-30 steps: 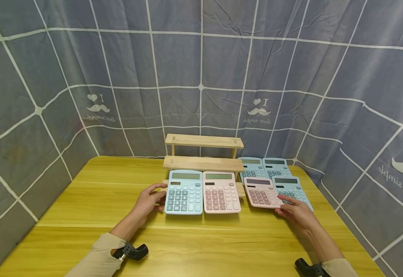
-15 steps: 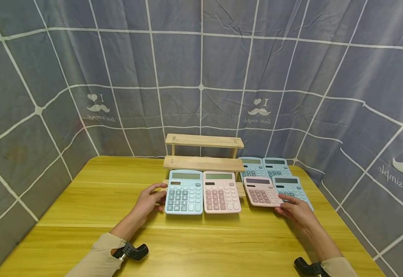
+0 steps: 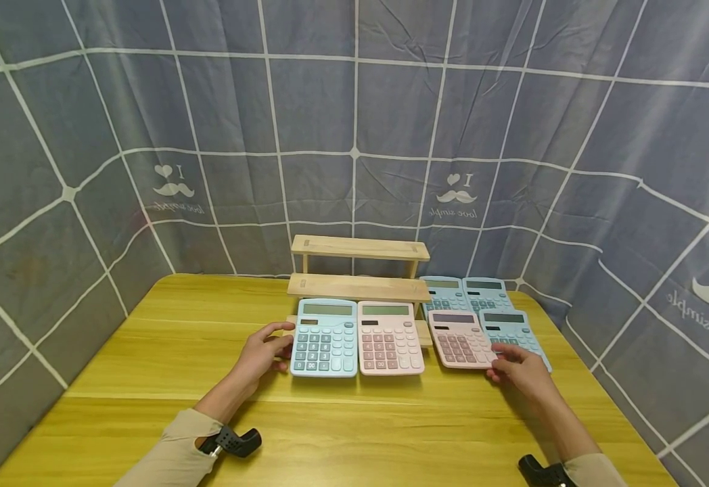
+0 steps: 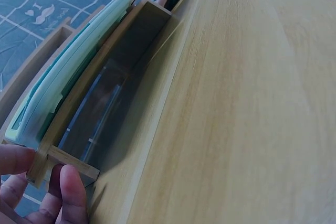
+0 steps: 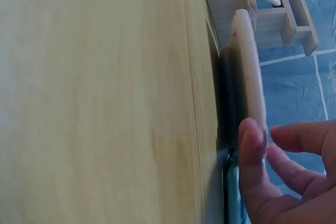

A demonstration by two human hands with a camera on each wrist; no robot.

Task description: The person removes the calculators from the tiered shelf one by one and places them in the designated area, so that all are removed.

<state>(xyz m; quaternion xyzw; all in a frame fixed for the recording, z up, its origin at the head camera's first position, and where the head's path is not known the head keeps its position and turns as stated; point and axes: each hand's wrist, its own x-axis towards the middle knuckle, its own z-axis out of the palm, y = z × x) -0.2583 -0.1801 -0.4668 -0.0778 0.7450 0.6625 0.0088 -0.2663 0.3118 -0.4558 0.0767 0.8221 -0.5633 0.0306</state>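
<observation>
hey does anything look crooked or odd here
The right pink calculator slants, raised off the table where the right hand pinches it. Oddly, the lettering on the curtain reads backwards. I see no spill or damage.

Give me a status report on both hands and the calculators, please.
Left hand gripping left end of wooden rack. Right hand pinching rightmost pink calculator by its near corner. Blue calculator close on its right; contact unclear.

Pink calculator (image 3: 461,338), face up, between right fingers (image 5: 302,136)
</observation>
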